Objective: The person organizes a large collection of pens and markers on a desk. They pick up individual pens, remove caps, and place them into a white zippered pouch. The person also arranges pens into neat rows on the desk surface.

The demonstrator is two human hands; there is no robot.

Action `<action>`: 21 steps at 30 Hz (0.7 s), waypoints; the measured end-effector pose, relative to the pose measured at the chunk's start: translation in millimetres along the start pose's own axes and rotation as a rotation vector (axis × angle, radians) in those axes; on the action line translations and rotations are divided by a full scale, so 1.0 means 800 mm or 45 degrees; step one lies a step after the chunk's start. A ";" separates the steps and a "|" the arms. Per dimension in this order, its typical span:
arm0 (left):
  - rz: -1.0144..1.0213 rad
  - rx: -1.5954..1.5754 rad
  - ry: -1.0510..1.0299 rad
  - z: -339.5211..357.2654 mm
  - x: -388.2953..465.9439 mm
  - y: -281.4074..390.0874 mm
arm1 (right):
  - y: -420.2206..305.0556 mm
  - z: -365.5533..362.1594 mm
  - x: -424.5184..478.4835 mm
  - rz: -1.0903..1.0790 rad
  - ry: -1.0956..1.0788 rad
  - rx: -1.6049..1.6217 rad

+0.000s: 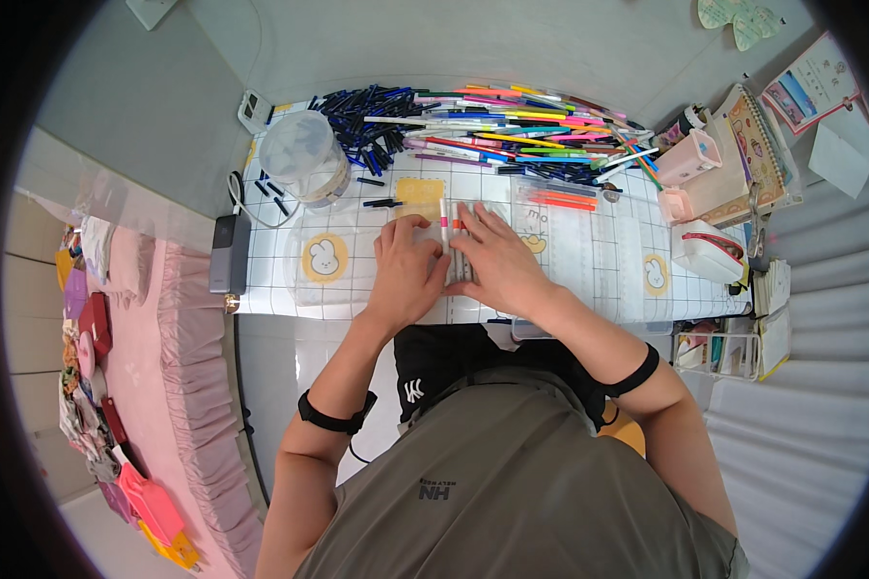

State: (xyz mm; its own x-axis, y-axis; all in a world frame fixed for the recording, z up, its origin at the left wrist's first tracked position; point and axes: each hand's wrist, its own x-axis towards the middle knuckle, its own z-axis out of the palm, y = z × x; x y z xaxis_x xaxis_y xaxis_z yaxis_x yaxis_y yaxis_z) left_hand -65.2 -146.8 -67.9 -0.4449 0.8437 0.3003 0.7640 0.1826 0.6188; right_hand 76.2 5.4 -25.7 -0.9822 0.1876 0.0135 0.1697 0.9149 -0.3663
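Observation:
My left hand [405, 271] is at the table, its thumb and fingertips at the lower part of a white marker [444, 211] with a pink band. Beside it, my right hand [503, 257] lies over a few pale markers [457, 224], one with an orange band. Its fingers are spread at their far ends and its thumb is near their close ends. The hand hides much of these markers, so its grip is unclear. Just beyond the left hand, several dark pen caps [382, 204] lie on the grid-patterned table cover [405, 307].
Coloured markers [529, 135] and dark caps [366, 119] lie heaped along the back wall. A clear plastic jar [305, 159] stands left. Orange pens [565, 203] lie in a clear case at right. A power bank [229, 253] and white pouch [708, 250] sit near the table's ends.

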 end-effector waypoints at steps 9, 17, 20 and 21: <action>0.016 0.082 0.005 0.002 0.002 0.004 | 0.002 -0.009 0.003 0.112 -0.058 0.155; 0.089 0.091 -0.003 -0.004 0.002 0.007 | 0.008 -0.012 -0.003 -0.028 -0.062 -0.008; 0.109 0.030 0.021 -0.006 0.001 0.004 | 0.006 -0.016 0.000 -0.033 -0.076 -0.020; 0.114 0.002 0.038 -0.007 0.001 0.004 | 0.007 -0.017 0.002 -0.045 -0.055 -0.014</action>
State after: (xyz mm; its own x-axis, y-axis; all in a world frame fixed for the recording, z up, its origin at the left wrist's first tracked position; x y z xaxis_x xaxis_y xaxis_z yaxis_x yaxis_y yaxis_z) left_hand -65.6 -148.6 -61.8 -0.3882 0.8415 0.3758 0.8023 0.1079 0.5871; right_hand 76.5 15.9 -14.9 -0.9901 0.1395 -0.0143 0.1354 0.9245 -0.3563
